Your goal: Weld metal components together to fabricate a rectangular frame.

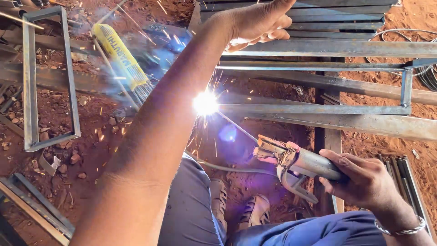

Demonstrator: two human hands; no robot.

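I am gripping the electrode holder (pixel 296 161) in my right hand (pixel 364 182), its rod reaching the arc (pixel 205 103) on the steel frame (pixel 314 109); my left hand (pixel 261 23), fingers loosely curled and empty, is hovering above that frame, probably shielding glare.

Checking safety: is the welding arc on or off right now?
On: a bright arc throws sparks at the rod tip on the steel frame.
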